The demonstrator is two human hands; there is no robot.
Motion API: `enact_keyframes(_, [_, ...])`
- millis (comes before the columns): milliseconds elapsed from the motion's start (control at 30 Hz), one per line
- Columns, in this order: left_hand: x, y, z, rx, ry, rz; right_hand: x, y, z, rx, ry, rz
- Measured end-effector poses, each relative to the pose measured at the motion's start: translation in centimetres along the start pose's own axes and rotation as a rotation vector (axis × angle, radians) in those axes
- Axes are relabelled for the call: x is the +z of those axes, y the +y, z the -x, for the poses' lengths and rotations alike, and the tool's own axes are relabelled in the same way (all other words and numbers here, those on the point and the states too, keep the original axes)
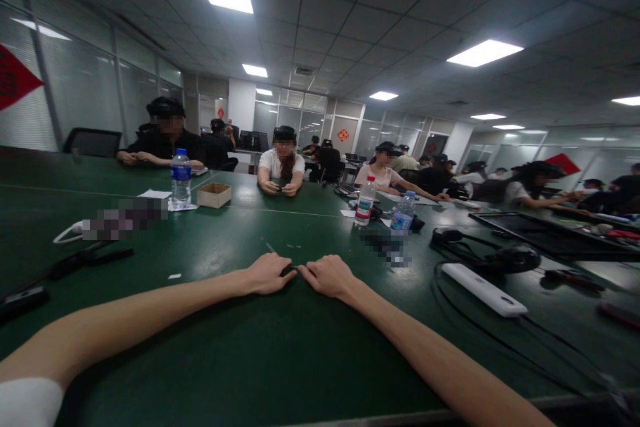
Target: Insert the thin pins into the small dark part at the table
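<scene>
Both my arms stretch out over the green table (210, 360), and the hands nearly meet near its middle. My left hand (269, 273) is closed, with a small dark object (287, 270) showing at its thumb side; its kind is too small to tell. Close by on the right, my right hand (329, 275) has its fingers curled under and its thumb pointing at the left hand. Whatever its fingers hold, if anything, is hidden beneath the hand. A thin pale strip (269, 246) shows just beyond the left hand.
Left, a water bottle (181, 180) stands beside an open wooden box (214, 195). Two bottles, one red-capped (365, 203), stand right of centre. Headphones (505, 257), a white power bank (484, 289) with cables and a black tray (555, 235) lie right. Several people sit around.
</scene>
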State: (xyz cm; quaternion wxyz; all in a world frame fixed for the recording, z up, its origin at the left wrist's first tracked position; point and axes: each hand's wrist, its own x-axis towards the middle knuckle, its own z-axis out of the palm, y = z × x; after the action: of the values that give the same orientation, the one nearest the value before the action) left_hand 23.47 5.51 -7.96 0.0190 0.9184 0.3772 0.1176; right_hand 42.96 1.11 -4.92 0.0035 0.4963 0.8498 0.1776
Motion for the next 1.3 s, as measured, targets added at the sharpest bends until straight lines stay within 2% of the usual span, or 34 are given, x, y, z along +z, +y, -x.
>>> enact_keyframes(333, [-0.29,0.36,0.17,-0.026,-0.015,-0.009,-0.28,-0.20,-0.09,0.014,-0.045,0.029])
enact_keyframes(1300, [0.11,0.56,-0.07,-0.038,-0.011,-0.103,-0.87,-0.05,0.14,-0.007,-0.024,0.068])
